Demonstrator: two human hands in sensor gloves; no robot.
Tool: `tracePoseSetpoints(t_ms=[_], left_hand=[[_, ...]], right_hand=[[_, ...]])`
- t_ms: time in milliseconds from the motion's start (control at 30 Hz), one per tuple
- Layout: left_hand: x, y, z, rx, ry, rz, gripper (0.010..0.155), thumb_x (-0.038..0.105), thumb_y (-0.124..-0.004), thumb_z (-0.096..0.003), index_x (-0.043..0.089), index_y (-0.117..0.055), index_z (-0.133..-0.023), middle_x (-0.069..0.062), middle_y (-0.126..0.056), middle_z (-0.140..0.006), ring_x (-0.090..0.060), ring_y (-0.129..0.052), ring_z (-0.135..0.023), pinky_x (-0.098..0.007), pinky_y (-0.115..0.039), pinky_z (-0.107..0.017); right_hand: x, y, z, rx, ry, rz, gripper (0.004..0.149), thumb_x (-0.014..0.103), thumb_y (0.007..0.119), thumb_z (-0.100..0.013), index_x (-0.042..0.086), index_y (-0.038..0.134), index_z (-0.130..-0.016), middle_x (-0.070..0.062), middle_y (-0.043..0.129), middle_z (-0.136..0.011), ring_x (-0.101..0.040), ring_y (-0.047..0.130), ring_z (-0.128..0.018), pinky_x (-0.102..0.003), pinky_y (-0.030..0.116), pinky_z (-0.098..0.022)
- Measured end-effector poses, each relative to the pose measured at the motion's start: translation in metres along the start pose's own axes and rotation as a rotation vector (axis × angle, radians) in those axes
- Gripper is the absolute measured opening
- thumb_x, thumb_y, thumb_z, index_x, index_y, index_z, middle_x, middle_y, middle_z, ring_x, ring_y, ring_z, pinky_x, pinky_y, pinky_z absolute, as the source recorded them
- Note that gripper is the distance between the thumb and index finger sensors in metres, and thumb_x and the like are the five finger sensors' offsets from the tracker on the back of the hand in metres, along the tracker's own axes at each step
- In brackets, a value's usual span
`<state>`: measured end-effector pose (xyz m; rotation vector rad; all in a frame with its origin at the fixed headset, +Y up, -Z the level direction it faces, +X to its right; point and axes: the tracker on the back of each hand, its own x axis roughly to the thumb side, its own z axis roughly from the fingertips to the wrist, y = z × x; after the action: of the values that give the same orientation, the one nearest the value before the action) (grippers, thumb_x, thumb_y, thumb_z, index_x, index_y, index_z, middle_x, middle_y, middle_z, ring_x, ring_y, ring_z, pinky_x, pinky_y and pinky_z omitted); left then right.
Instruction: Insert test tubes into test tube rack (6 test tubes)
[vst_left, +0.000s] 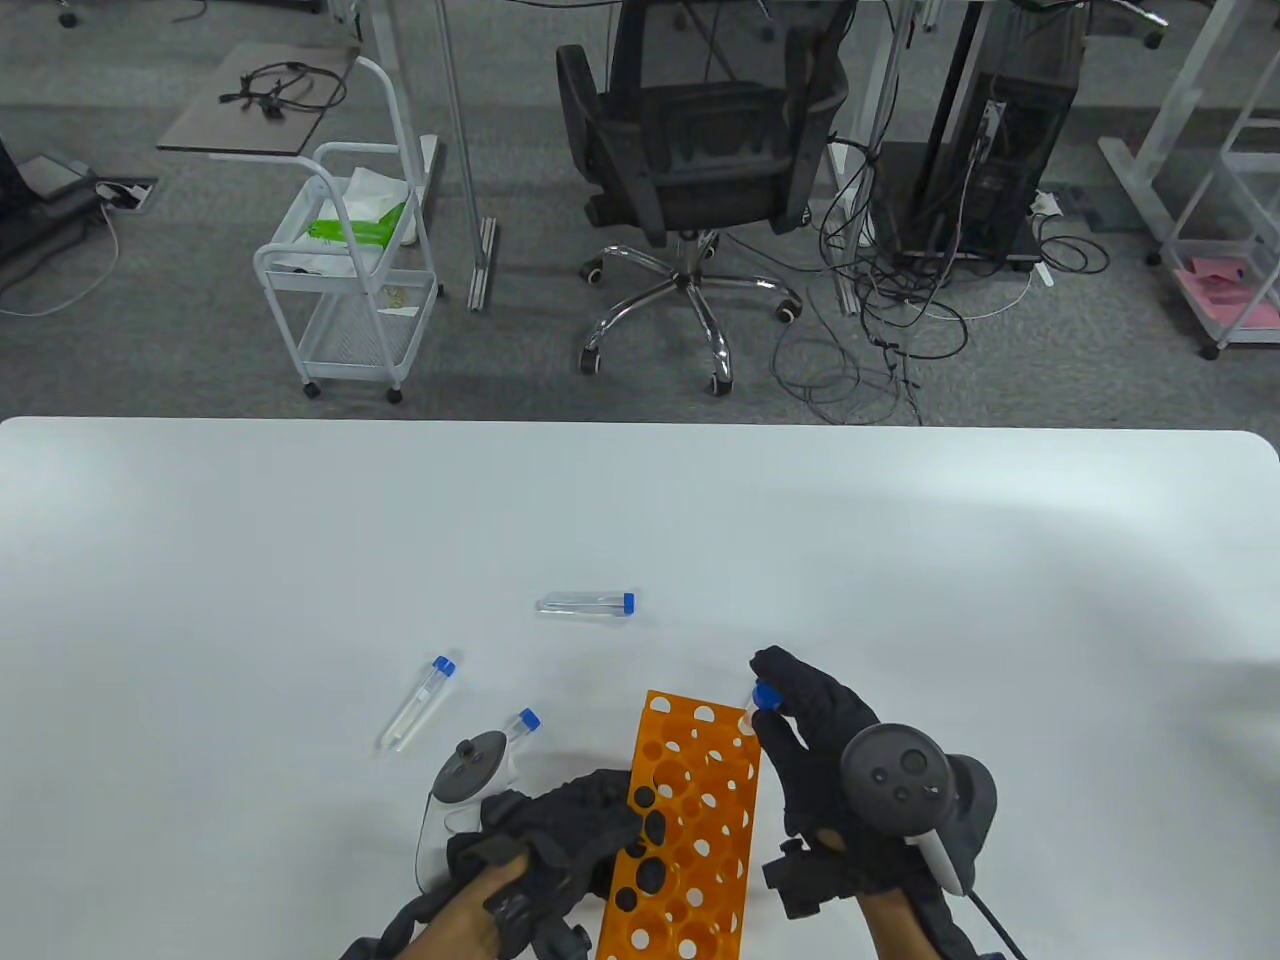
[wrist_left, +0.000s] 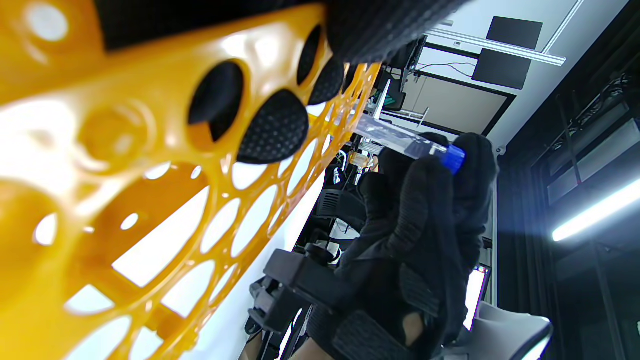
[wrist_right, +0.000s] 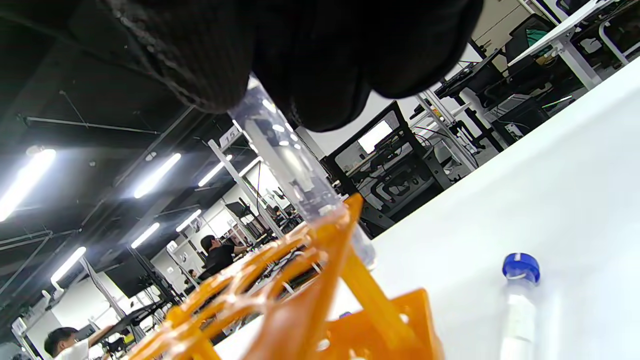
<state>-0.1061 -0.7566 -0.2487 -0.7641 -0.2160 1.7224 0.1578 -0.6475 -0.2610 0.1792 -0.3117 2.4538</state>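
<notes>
The orange test tube rack (vst_left: 690, 820) lies at the near middle of the table. My left hand (vst_left: 585, 835) grips its left side, with fingertips poking through the holes, as the left wrist view (wrist_left: 272, 127) shows. My right hand (vst_left: 778, 712) pinches a clear blue-capped test tube (vst_left: 760, 702) by its top. The tube stands tilted in a hole at the rack's far right corner, with its lower end inside the rack (wrist_right: 300, 175). Three loose tubes lie on the table: one farther out (vst_left: 586, 603), one to the left (vst_left: 416, 702), one (vst_left: 521, 724) just behind my left tracker.
The white table (vst_left: 900, 560) reaches far back and to both sides. Beyond its far edge stand an office chair (vst_left: 690, 160) and a white cart (vst_left: 345, 270). In the right wrist view a loose tube (wrist_right: 517, 295) lies just past the rack (wrist_right: 310, 300).
</notes>
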Motion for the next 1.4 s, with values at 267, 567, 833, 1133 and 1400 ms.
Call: tracePoseSetpoints(t_ms=[267,567,833,1133,1400], left_hand=[[0.000,0.000,0.000,0.005,-0.003,0.000,0.051,0.026,-0.070,-0.0471,0.007,-0.054,-0.092,-0.016,-0.080,-0.082,-0.023,-0.102,-0.055,-0.034,-0.090,-0.030],[0.001,0.001,0.001,0.019,-0.002,-0.001,0.051,0.026,-0.071,-0.0468,0.007,-0.055,-0.092,-0.017,-0.081,-0.081,-0.023,-0.103,-0.055,-0.034,-0.091,-0.030],[0.002,0.004,0.002,0.036,-0.007,0.001,0.051,0.025,-0.071,-0.0464,0.007,-0.056,-0.091,-0.017,-0.082,-0.080,-0.022,-0.104,-0.054,-0.033,-0.092,-0.029],[0.005,0.007,0.005,0.053,-0.016,0.014,0.051,0.025,-0.070,-0.0463,0.007,-0.056,-0.091,-0.017,-0.082,-0.080,-0.023,-0.104,-0.054,-0.033,-0.092,-0.029],[0.005,0.007,0.006,0.046,-0.025,0.020,0.051,0.026,-0.070,-0.0465,0.007,-0.056,-0.091,-0.016,-0.082,-0.080,-0.022,-0.104,-0.054,-0.033,-0.092,-0.029]], right_hand=[[-0.002,0.008,-0.002,0.038,0.009,0.027,0.056,0.038,0.084,-0.045,0.037,0.063,-0.097,0.006,0.079,-0.098,-0.019,0.091,-0.081,-0.046,0.077,-0.061],[-0.001,0.010,-0.002,0.056,0.016,0.036,0.058,0.038,0.084,-0.045,0.036,0.061,-0.098,0.006,0.078,-0.098,-0.019,0.090,-0.082,-0.047,0.077,-0.062],[-0.006,0.006,-0.004,0.095,0.020,0.002,0.067,0.049,0.083,-0.042,0.034,0.055,-0.102,0.003,0.071,-0.103,-0.023,0.085,-0.087,-0.050,0.073,-0.064],[-0.043,-0.005,-0.014,0.020,0.233,0.049,0.071,0.062,0.072,-0.042,0.028,0.057,-0.102,-0.005,0.069,-0.104,-0.031,0.083,-0.085,-0.052,0.073,-0.059],[-0.079,0.014,-0.025,0.124,0.450,0.232,0.060,0.054,0.079,-0.043,0.029,0.068,-0.097,-0.003,0.079,-0.095,-0.027,0.090,-0.075,-0.051,0.076,-0.056]])
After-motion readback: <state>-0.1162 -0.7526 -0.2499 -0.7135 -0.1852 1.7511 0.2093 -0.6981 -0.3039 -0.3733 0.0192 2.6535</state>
